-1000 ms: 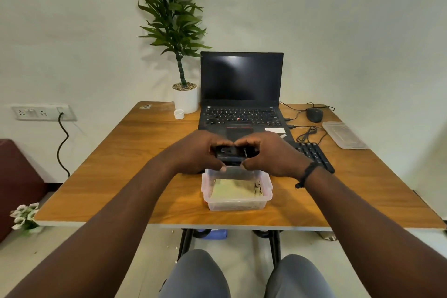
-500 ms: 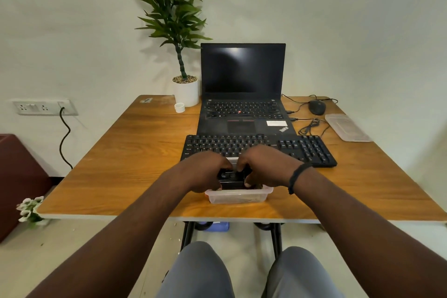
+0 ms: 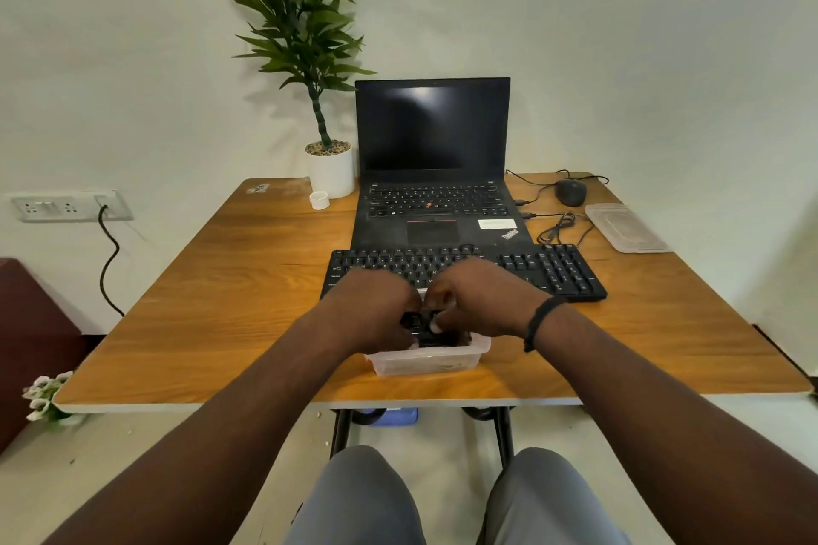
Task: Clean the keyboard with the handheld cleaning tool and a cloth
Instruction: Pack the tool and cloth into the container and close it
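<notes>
A black external keyboard (image 3: 553, 268) lies across the wooden table, in front of the laptop. Just before it stands a clear plastic container (image 3: 427, 361) near the table's front edge; its contents are mostly hidden. Over that container, my left hand (image 3: 376, 308) and my right hand (image 3: 478, 299) meet around a small black handheld cleaning tool (image 3: 425, 327), each with fingers closed on it. Only a dark strip of the tool shows between my fingers. The cloth cannot be made out from this angle.
An open black laptop (image 3: 431, 190) sits behind the keyboard. A potted plant (image 3: 329, 168) and a small white cap (image 3: 319, 200) stand at the back left. A mouse (image 3: 571, 192), cables (image 3: 560, 228) and a clear lid (image 3: 626, 227) lie at the right.
My hands with the tool have sunk down toward the container, and the view has tilted, so the whole keyboard behind my hands shows now.
</notes>
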